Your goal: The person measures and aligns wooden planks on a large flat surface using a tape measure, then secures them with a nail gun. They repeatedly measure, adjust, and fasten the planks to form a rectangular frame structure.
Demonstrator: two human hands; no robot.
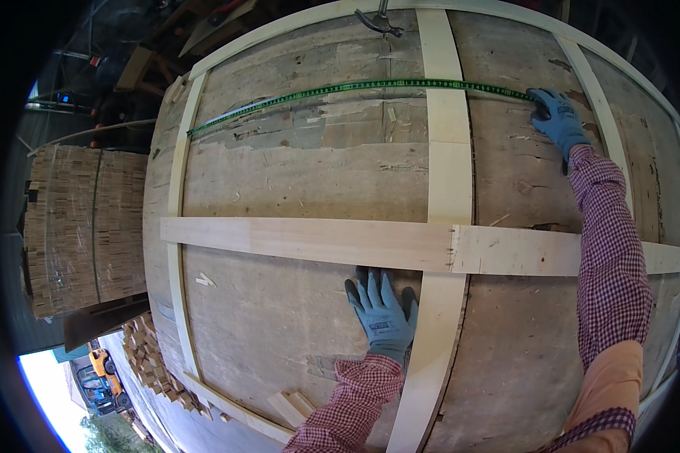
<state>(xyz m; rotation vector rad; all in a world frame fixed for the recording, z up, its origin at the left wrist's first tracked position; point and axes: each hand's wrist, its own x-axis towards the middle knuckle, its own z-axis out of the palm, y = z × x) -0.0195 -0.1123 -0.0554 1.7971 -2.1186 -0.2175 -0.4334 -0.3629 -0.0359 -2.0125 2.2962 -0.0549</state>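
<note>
My right hand [561,121], in a blue work glove, is closed on a tape measure at the far right, its case mostly hidden in the grip. The green tape [385,84] runs from there leftward across the centre slat [447,181] to the left slat [177,181]. My left hand [384,317], gloved alike, lies with fingers spread on the wooden panel [264,302]. Its fingertips are at the near edge of the long cross slat [317,238], just left of the centre slat. I cannot tell whether they touch that edge.
A claw hammer [383,25] rests at the panel's far edge. Short wood strips [291,408] lie near my left forearm. Left of the panel stand a wrapped stack of wood [83,226] and a heap of offcuts [147,359]. A yellow forklift [106,377] is outside at lower left.
</note>
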